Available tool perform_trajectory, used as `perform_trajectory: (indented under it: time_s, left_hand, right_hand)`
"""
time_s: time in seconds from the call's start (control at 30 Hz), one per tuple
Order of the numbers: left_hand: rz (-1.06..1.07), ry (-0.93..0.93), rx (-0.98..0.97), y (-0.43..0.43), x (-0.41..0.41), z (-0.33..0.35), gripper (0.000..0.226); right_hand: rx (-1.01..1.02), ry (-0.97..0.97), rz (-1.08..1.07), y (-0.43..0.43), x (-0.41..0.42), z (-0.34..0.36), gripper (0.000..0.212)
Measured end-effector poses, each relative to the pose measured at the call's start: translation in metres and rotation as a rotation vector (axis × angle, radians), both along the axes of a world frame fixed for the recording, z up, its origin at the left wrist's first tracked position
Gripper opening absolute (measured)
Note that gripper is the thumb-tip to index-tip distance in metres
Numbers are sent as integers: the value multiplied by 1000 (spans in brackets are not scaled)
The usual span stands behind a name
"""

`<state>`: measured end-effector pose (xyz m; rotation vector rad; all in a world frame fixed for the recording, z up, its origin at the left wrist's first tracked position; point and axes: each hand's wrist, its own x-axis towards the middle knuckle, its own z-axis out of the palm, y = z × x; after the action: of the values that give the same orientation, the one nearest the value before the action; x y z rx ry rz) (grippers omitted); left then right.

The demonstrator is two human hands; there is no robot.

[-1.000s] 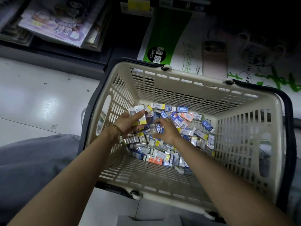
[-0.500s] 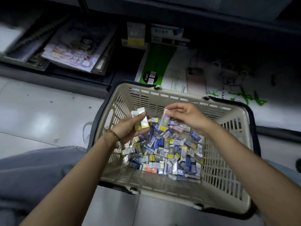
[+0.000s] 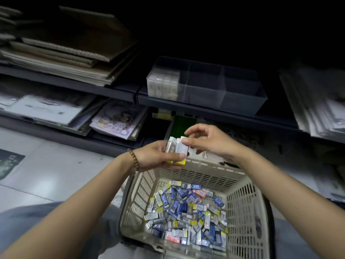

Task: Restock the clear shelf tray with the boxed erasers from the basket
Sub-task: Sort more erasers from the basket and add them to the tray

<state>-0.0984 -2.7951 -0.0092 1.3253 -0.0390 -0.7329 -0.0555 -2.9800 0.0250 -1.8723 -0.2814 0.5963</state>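
Note:
My left hand point(image 3: 158, 157) holds a small stack of white-and-yellow boxed erasers point(image 3: 176, 151) above the far rim of the beige plastic basket point(image 3: 248, 202). My right hand point(image 3: 209, 141) pinches the top of the rightmost box in that stack. The basket's floor is covered with several loose boxed erasers point(image 3: 186, 210) in blue, white, yellow and orange. On the shelf above stands the clear shelf tray point(image 3: 224, 90). Its left compartment holds a row of white boxes point(image 3: 162, 86); its other compartments look bare.
Stacks of sketchbooks and spiral pads point(image 3: 71, 53) fill the shelves at left, with an illustrated book point(image 3: 115, 122) lower down. Packaged paper point(image 3: 317, 101) lies at right. The basket sits on a pale tiled floor point(image 3: 46, 169); my grey trouser leg point(image 3: 37, 221) is at lower left.
Both hands have risen out of the basket to just above its far rim. My right hand has brought its box against the stack in my left hand. The view has tilted up to the shelf tray.

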Motion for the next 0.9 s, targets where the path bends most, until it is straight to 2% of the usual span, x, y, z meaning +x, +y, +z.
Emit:
perform_trajectory:
  time_s: [0.07,0.17,0.3,0.47,0.53,0.63,0.7,0.8,0.9]
  left_hand:
    - [-53,-64,64,5,6,21,25]
    - [-65,-119,74,9,16,49,11]
    - [35,-147,90,8,34,73,17]
    - [176,-43,-115,0,60,88,31]
    - [273,-11,-173,-2,71,88,26]
    - [435,-19,-255,1,90,88,22]
    - [545,-130,-174,10,102,87,23]
    - [683,-302,-17,27,116,80,22]
    - [779,-407,87,39,124,70,20]
  right_hand:
    - [-62,107,96,-3,6,18,32]
    - [5,232,171,-2,16,39,33]
    - [116,271,148,2,33,63,32]
    - [212,313,58,-5,59,82,26]
    - [246,289,47,-10,69,88,25]
    - [288,109,-3,-14,87,98,26]
    - [291,-82,-128,-14,104,105,18]
    - [50,-383,-184,-11,128,106,21]
    - [-279,-524,-95,-4,141,89,41]
